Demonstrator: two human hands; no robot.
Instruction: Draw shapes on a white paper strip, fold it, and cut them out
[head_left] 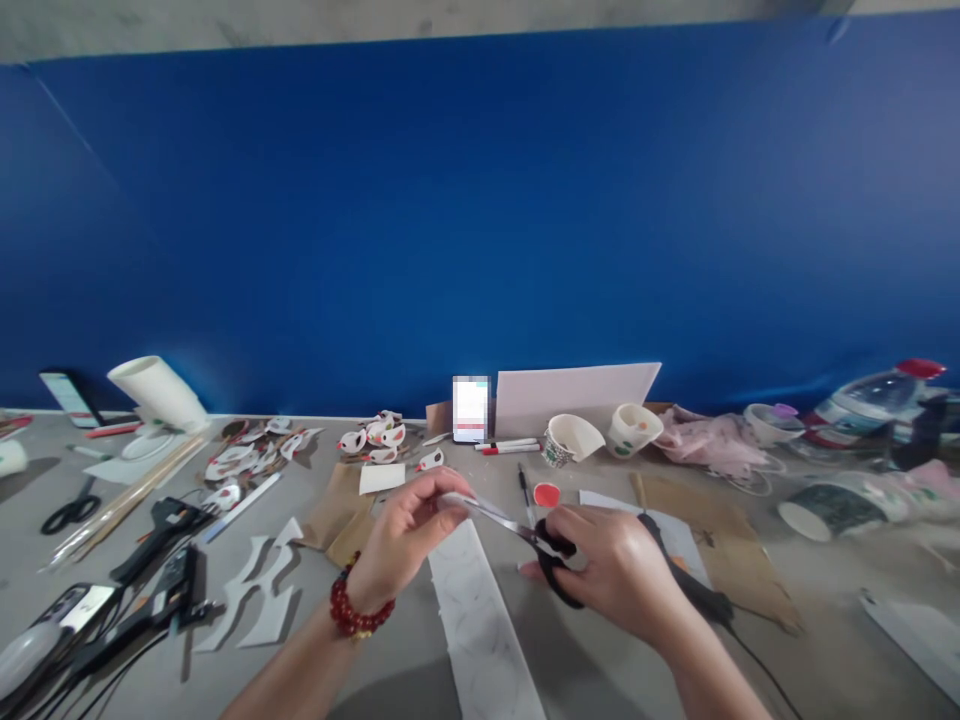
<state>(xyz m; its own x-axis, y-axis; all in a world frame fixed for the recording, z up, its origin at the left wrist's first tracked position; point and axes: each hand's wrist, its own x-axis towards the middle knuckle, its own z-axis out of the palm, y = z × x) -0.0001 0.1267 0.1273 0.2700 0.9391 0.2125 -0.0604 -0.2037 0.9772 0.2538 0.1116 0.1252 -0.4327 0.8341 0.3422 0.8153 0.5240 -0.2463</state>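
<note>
Black-handled scissors [556,570] are in my right hand [619,565], its fingers through the loops and the blades pointing left. Pinched in the fingertips of my left hand [405,535] is a small white paper piece [452,500], partly hidden by the fingers. The blade tips reach this piece; whether they are cutting into it I cannot tell. Below both hands lies a long white paper strip [487,630] with faint curved lines drawn on it. A red beaded bracelet [358,603] circles my left wrist.
Small white bird-shaped cutouts [386,435] lie at the back. Glue guns [165,525] and their cables occupy the left, beside curved white offcuts [262,585]. Paper cups [574,440], a lit phone [471,410] and a white board [574,400] stand along the blue wall [480,220].
</note>
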